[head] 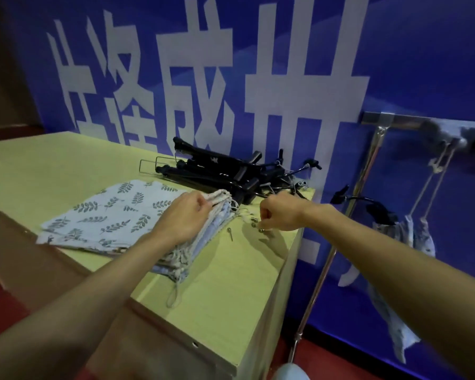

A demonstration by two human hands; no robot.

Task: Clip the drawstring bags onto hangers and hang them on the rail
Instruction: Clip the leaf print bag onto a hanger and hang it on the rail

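Atop the pale wooden table (231, 283), the left hand (185, 219) pinches the top leaf-printed cloth bag (107, 212) by its corded edge, the curled right hand (281, 213) apparently pinching its drawstring (240, 213); separating one bag for clipping likely comes next.

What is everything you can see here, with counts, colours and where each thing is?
drawstring bags: one stack, count unclear, pale blue-white, leaf print on top, on the table
hangers: tangled pile, black, table's far edge
metal bits: a few, silver, on the table by the right hand
table: one, pale yellow-green
rail: one, silver, right of the table
hung bag: at least one, pale print, below the rail
banner: one, blue with white characters, behind
floor: red
left hand: fingers curled on the stack's gathered edge
right hand: fingers curled, contents unclear
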